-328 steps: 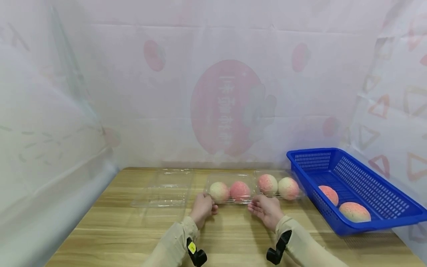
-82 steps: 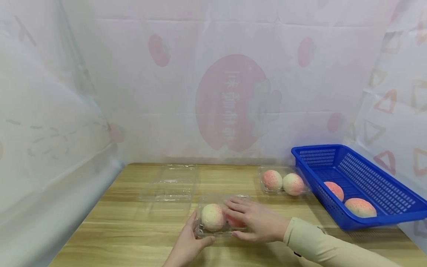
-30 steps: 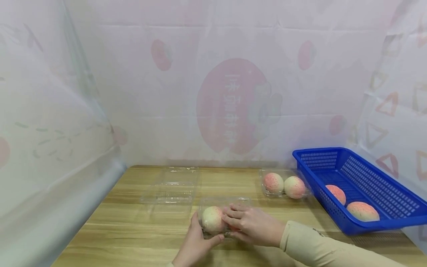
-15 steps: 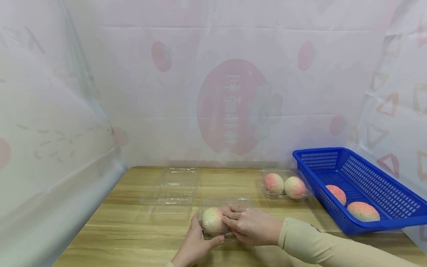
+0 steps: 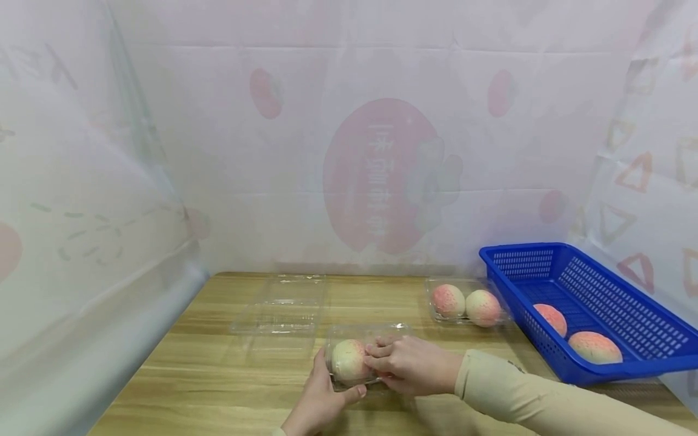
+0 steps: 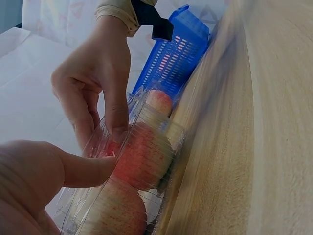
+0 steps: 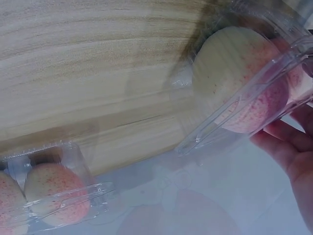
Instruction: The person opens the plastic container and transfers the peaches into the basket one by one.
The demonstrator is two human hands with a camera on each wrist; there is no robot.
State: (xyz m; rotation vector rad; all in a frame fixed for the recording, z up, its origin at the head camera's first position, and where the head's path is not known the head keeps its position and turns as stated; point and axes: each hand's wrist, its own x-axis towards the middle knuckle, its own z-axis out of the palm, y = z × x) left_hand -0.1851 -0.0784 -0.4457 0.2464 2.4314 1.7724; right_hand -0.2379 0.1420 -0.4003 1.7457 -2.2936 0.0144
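Note:
A clear plastic clamshell box (image 5: 340, 334) with two pink-and-cream peaches sits at the table's front middle. One peach (image 5: 349, 360) shows plainly; in the head view my right hand covers most of the other. My left hand (image 5: 319, 396) holds the box's left side, thumb along the front. My right hand (image 5: 417, 365) has its fingers bent over the lid at the right. In the left wrist view, the right thumb and fingers pinch the box's rim beside my left thumb, and the covered peach (image 6: 144, 156) shows through the plastic.
A second clear box (image 5: 433, 315) with two peaches stands back right, against a blue basket (image 5: 545, 357) holding two more. An open clear container (image 5: 280, 315) without peaches lies back left. Fabric screens (image 5: 272, 212) enclose the table (image 5: 207, 363) at the back and sides.
The front box has come nearer from beside the other filled box. My right hand, spread over its lid 2.7 seconds ago, has bent its fingers. In the last second almost nothing has moved.

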